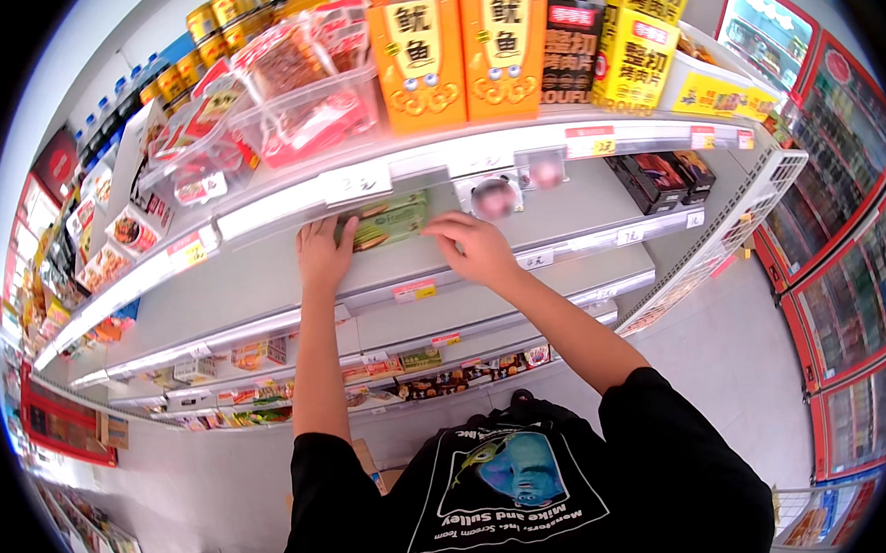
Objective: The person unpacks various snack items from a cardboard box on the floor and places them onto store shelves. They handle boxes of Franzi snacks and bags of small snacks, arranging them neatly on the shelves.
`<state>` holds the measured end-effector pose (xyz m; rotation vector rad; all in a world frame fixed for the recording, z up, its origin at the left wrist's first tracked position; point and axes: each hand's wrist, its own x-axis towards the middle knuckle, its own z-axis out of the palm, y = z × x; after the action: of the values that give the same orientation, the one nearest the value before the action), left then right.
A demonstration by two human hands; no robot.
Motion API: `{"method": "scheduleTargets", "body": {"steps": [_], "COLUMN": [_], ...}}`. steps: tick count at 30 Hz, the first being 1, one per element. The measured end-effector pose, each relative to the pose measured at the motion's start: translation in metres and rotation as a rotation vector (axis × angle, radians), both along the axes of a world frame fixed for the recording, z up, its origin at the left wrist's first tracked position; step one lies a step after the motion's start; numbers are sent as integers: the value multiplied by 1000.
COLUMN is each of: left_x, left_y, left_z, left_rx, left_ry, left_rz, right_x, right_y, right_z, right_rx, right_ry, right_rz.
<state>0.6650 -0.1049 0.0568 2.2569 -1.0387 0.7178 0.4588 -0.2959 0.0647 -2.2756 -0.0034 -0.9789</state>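
A green package (391, 220) lies on the grey shelf board (262, 275) of a store rack, under the top shelf's front edge. My left hand (323, 254) is at the package's left end, with the thumb against it and the fingers partly hidden beneath the shelf edge. At the package's right end is my right hand (471, 245), its thumb and index finger close together near the corner; whether they touch it is not plain. Right of the package, behind the clear price strip, are cards or packs (493, 197) with blurred pictures.
Above, the top shelf holds orange snack boxes (421, 67), yellow boxes (638, 63) and a clear plastic bin (307, 118) of packaged snacks. Dark boxes (652, 179) stand at the shelf's right. Lower shelves with price labels (415, 290) project below. Red-framed glass coolers (833, 256) line the right.
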Motion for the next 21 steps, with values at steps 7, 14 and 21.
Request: {"method": "scheduleTargets", "body": {"steps": [7,14,21], "left_x": [-45,-85,-50], "left_y": [-60,-186,-216], "left_z": [31,20,-3], "left_rx": [-159,-566,-509], "left_ry": [141,894,1299], "left_rz": [-273,-646,-549], "right_x": [-42,-29,-34], "right_y": [-110,-185,-190], "right_z": [1,-33,-31], "right_rx": [-31,-63,41], "right_ry": [-159,147,399], "right_rz": [-465,-713,-588]}}
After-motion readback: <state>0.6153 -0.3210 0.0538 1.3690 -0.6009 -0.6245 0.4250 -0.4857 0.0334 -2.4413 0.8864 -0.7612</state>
